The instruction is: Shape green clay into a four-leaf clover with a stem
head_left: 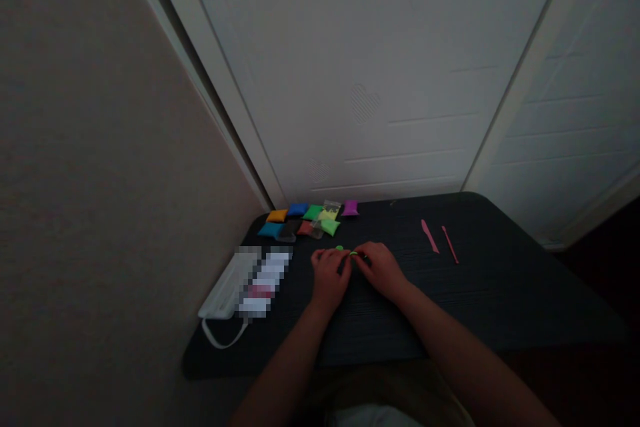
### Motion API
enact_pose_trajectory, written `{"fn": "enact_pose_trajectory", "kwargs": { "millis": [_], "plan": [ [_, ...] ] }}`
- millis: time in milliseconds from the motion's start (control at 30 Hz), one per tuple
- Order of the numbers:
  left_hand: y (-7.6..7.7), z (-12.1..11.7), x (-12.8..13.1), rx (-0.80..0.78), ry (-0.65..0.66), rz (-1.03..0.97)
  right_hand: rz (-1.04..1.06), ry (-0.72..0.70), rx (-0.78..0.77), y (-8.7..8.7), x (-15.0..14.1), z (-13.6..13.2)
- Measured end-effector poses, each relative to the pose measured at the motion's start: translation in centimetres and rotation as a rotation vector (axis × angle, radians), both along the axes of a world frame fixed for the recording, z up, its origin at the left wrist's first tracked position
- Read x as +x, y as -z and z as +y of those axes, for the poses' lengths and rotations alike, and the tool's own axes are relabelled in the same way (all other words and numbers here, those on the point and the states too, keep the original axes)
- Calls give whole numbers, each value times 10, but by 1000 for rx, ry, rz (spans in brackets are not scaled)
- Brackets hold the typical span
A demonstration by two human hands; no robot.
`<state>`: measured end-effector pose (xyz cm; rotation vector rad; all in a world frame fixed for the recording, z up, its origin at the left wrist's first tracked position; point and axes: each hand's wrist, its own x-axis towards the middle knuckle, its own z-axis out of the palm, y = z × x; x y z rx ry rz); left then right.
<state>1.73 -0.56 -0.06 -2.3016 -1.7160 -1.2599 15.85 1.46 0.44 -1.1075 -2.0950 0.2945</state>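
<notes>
My left hand point(330, 275) and my right hand point(384, 271) meet above the middle of the dark table. Between their fingertips is a thin strip of light green modelling clay point(353, 253), pinched from both sides. Just beyond my left fingers lies a small green lump point(339, 247), partly hidden by them. Colourful soft packets sit behind my left hand, the closest being a light green packet point(330, 226).
Toward the back left are an orange packet point(277, 215), a blue packet point(299, 209), a purple packet point(351, 207) and several others. A white strapped case point(220, 297) lies left, beside a blurred sheet point(265, 283). Right are a pink plastic knife point(429, 235) and a thin pink stick tool point(450, 245).
</notes>
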Motion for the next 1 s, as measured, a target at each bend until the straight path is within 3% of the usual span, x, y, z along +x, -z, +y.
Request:
{"fn": "enact_pose_trajectory", "kwargs": {
  "millis": [200, 300, 400, 567, 1000],
  "plan": [
    [0, 7, -11, 28, -185, -194, -37, 7, 67, -23, -25, 11],
    [0, 10, -18, -9, -207, -344, -35, -13, 51, -33, -35, 16],
    [0, 10, -18, -75, -188, -422, 19, -44, -35, -29, -32, 18],
    [-1, 6, -9, -170, -114, -391, 83, -58, -112, -15, -15, 19],
    [-18, 24, 13, -159, -64, -332, 157, 56, -51, -21, 5, 19]
  ]
}}
